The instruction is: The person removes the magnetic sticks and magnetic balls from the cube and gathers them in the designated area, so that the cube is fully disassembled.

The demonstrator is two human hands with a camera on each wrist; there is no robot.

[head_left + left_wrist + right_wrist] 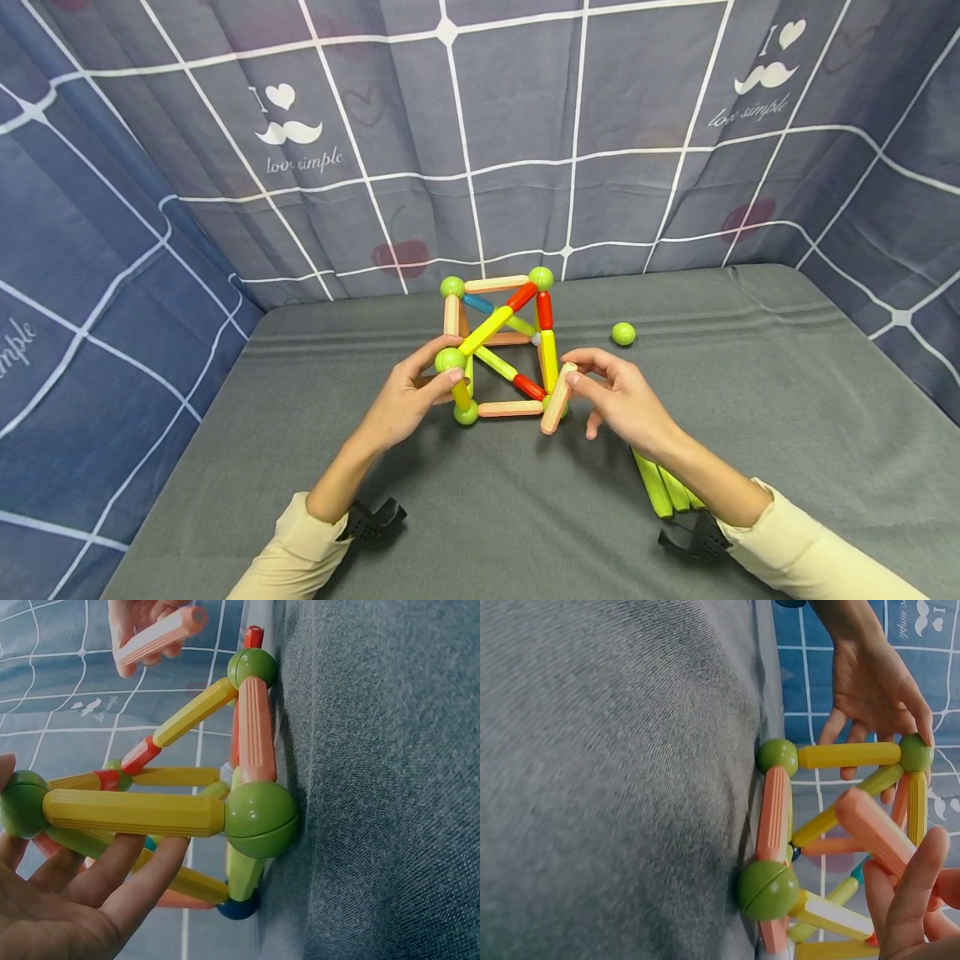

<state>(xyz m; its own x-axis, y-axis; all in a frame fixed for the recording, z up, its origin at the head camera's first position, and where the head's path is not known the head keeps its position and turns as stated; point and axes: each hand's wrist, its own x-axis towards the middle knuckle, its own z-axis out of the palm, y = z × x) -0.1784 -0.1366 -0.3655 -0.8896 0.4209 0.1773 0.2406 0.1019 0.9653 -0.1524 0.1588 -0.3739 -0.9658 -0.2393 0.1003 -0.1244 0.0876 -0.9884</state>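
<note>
A frame built of coloured rods and green balls (508,409) stands on the grey cloth at the middle. My left hand (411,392) pinches the green ball (450,361) at its upper near-left corner, with thumb and fingers on either side. In the left wrist view, a yellow rod (135,812) runs from that ball to a lower green ball (262,819) by the cloth. My right hand (618,400) pinches a loose salmon-coloured rod (559,400), held tilted before the near-right corner. This rod (874,831) shows its free end in the right wrist view, apart from the frame.
A loose green ball (623,334) lies on the cloth to the right of the frame. Several yellow-green rods (654,487) lie side by side under the right forearm, which partly hides them. Behind the cloth-covered surface (262,467) hangs a grey checked curtain (517,100).
</note>
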